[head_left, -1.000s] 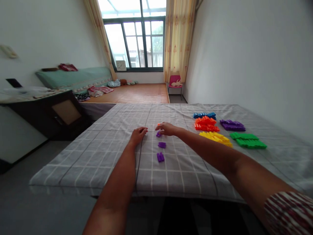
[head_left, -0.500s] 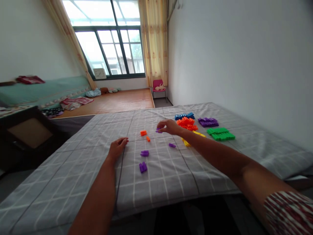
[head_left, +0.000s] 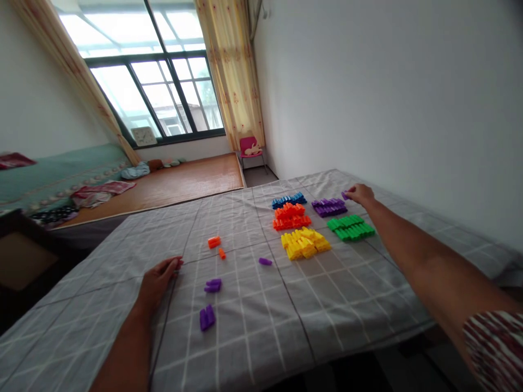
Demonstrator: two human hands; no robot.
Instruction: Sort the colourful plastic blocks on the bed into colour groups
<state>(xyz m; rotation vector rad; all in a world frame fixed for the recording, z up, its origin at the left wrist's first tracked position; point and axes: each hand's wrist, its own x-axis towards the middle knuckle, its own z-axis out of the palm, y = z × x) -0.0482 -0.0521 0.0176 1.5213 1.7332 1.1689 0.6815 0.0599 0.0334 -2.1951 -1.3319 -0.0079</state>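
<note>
Our right hand (head_left: 360, 194) pinches a purple piece (head_left: 345, 195) on the far right

We have the fingers of the right hand closed on the piece by its end, just right of the purple group (head_left: 329, 207); we cannot tell whether the two touch. Our left hand (head_left: 160, 275) lies on the left of the counter (head_left: 245, 337), fingers curled together; whether they hold anything, we cannot tell.

Near that hand, to its right, we see an orange pair (head_left: 214, 242), a single orange piece (head_left: 222, 253), and two purple pairs (head_left: 213, 285), the second nearer us. A loose purple piece (head_left: 265, 262) lies farther right. Around the purple group sit the blue group (head_left: 289, 200), the orange group (head_left: 291, 216), the yellow group (head_left: 304, 243) and the green group (head_left: 351, 227). Far left, by the window, stands a clock (head_left: 144, 136), its markings too small for us to read.
</note>
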